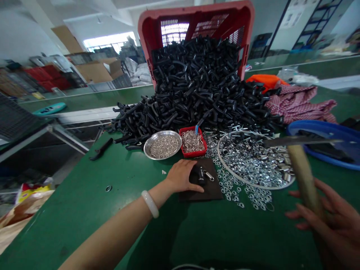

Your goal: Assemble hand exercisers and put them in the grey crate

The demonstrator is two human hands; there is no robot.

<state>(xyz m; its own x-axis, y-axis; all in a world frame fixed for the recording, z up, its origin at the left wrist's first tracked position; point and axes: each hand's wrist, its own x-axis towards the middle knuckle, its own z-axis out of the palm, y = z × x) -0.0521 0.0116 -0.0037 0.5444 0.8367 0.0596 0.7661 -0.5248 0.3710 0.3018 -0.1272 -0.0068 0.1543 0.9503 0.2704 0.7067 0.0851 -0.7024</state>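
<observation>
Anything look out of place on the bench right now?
Yes: a lone metal ring lies on the green bench, apart from the other metal parts and left of the left hand. The red crate is also tipped over, with black plastic parts heaped out across the bench.

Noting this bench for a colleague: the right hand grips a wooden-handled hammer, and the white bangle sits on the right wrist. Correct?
No: the white bangle sits on the left wrist, not the right, as the head view shows. The right hand does grip the wooden-handled hammer.
</observation>
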